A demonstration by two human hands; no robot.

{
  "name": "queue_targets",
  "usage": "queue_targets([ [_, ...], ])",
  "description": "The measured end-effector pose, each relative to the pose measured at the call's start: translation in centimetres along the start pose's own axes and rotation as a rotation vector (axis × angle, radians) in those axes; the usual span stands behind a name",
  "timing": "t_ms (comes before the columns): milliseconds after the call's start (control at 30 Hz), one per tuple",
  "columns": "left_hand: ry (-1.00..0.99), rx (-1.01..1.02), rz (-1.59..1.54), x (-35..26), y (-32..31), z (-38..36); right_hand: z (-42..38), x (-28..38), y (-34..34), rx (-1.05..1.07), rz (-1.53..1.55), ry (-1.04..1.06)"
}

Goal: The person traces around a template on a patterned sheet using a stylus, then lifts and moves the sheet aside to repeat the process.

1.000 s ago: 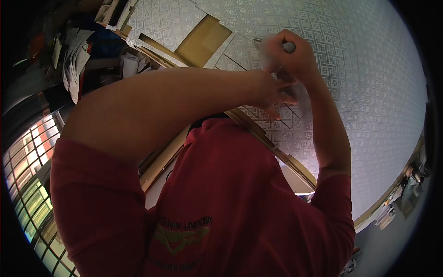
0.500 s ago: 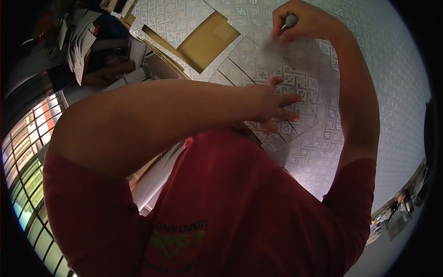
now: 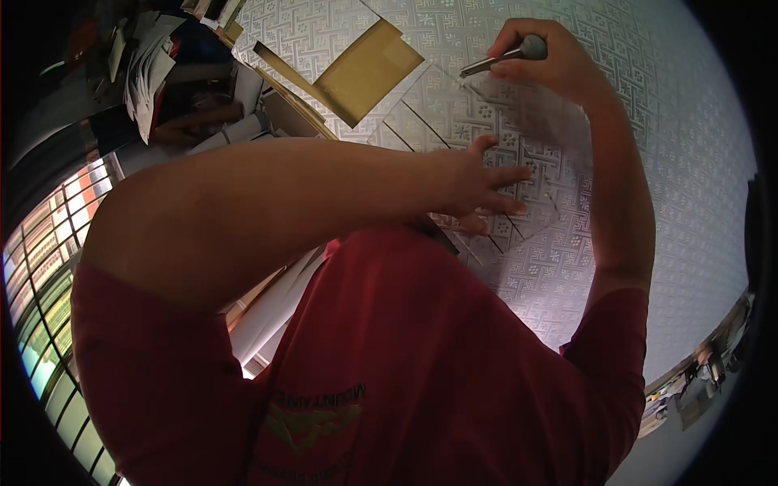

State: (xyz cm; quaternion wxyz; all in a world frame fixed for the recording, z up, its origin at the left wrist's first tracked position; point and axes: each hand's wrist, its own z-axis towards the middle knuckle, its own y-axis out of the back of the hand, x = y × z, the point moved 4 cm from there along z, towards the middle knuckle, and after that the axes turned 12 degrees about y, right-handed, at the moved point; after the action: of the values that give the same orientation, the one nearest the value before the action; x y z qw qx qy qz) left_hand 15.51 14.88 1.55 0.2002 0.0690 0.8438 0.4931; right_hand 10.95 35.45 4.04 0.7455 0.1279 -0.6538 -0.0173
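My left hand [image 3: 490, 190] lies with its fingers spread on a clear sheet [image 3: 454, 130] with thin dark lines across it. The sheet rests on a silvery patterned surface [image 3: 616, 49]. Above and right of it, my right hand [image 3: 539, 69] is closed around a small tool [image 3: 532, 47] with a rounded grey end and a slim metal shaft. The shaft points left, its tip close to the sheet's upper edge. A brown cardboard piece [image 3: 365, 73] with a long narrow arm lies up and left of the sheet.
Loose papers [image 3: 146, 81] and dark, cluttered items are at the upper left. A barred window [image 3: 57, 283] is at the lower left. More small items [image 3: 713, 364] stand at the far right edge.
My right hand has moved slightly right and down, and the tool has swung so its shaft points left. My left hand stays in place.
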Motion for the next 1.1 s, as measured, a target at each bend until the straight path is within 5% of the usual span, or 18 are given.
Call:
queue_targets([
  [100,-0.090,0.236,0.052,-0.1,2.2,-0.2,-1.9,0.7,-2.0,-0.139,-0.057,-0.042],
  [200,0.127,0.106,-0.226,0.4,0.7,0.2,-2.9,1.6,-4.0,-0.251,-0.202,-0.060],
  [533,0.124,0.139,-0.118,0.2,1.3,0.4,-3.1,3.0,-6.5,-0.442,-0.442,-0.135],
  [1100,0.138,0.087,-0.171,0.5,-0.7,1.5,-1.3,0.0,-8.5,-0.585,-0.317,0.064],
])
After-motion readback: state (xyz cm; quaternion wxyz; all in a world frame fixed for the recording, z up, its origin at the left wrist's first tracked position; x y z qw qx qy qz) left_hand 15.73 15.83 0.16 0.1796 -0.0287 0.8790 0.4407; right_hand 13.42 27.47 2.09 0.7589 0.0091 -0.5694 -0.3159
